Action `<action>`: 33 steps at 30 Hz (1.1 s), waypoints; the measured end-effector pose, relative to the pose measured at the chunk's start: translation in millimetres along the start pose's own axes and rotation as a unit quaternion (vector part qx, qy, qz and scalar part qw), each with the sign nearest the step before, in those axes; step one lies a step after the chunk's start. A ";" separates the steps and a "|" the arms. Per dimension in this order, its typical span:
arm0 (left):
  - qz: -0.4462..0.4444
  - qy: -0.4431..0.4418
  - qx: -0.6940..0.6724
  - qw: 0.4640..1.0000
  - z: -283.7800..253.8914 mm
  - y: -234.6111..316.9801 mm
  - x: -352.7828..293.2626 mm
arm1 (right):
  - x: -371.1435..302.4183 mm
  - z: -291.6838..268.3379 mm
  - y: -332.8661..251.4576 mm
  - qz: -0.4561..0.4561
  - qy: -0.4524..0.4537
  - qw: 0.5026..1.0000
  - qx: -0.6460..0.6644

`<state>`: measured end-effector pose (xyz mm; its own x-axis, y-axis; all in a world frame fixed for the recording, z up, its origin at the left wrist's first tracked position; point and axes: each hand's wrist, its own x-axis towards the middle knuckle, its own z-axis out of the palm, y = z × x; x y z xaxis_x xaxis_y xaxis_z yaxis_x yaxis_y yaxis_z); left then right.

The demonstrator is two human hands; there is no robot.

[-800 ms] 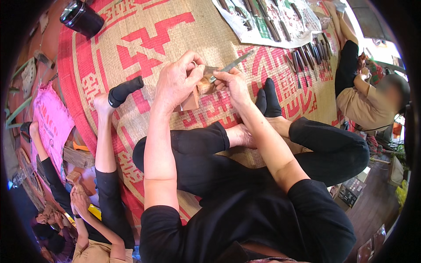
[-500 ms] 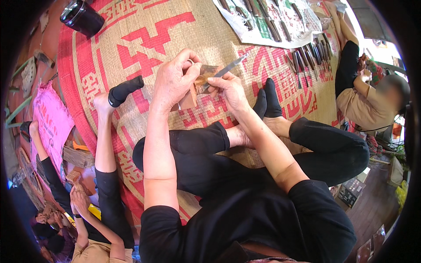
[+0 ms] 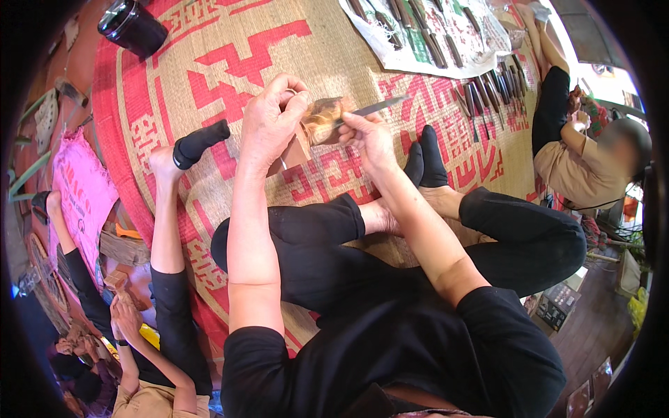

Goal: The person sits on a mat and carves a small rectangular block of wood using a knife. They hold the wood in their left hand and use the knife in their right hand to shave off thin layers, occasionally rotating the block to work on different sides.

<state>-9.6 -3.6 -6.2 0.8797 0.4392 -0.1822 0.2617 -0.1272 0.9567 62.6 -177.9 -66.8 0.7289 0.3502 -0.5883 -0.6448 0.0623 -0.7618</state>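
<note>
My left hand (image 3: 270, 127) is closed around a carved wooden block (image 3: 322, 127). Its squared lower end shows reddish brown beneath my palm, while the rounded, carved upper part looks golden and glossy. Just to the right, the fingers of my right hand (image 3: 371, 141) pinch a flat, grey metal tool (image 3: 382, 105), whose long, narrow end points right and slightly away from me. Its near end lies at the carved wood; whether it touches I cannot tell. Both hands are held above the mat, in front of my crossed legs.
A red-patterned woven mat (image 3: 209, 42) lies beneath me. Carving tools with dark handles (image 3: 491, 87) line up at the far right, by a white sheet (image 3: 481, 66) bearing more tools. A dark jar (image 3: 132, 29) stands far left. One person (image 3: 585, 164) sits right, another (image 3: 157, 376) left.
My right hand has shifted slightly right, and the metal tool now lies flatter, uncovering more of the carved wood. The left hand has turned a little with the block.
</note>
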 end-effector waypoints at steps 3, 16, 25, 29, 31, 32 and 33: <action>0.000 0.003 -0.003 1.000 -0.5 0.2 2.1 | 5.5 -6.7 1.1 0.008 0.015 1.000 -0.015; 0.003 0.030 -0.025 0.999 -4.1 -4.9 8.6 | 10.9 3.5 -7.1 -0.017 0.012 1.000 0.003; 0.015 0.040 -0.054 0.998 -4.0 -10.1 11.4 | 3.5 18.1 -6.9 -0.040 -0.018 0.999 -0.014; 0.012 0.039 -0.046 0.998 -3.0 -7.0 11.4 | 9.8 5.3 -10.2 -0.037 0.015 0.999 -0.026; 0.016 0.040 -0.035 0.998 -4.4 -9.0 12.8 | 3.1 13.7 -11.8 -0.066 -0.027 0.997 -0.010; 0.018 0.040 -0.030 0.999 -5.2 -10.0 13.3 | -3.0 20.0 -11.4 -0.072 -0.030 0.997 -0.021; 0.015 0.040 -0.037 0.998 -5.6 -10.6 13.8 | -8.6 27.4 -11.7 -0.080 -0.034 0.996 -0.033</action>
<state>-2.4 8.8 -17.5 0.8513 0.5061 -0.1381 0.2035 -0.0760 0.9761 57.5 -156.0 -45.4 0.8026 0.4036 -0.4393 -0.5032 0.0626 -0.8619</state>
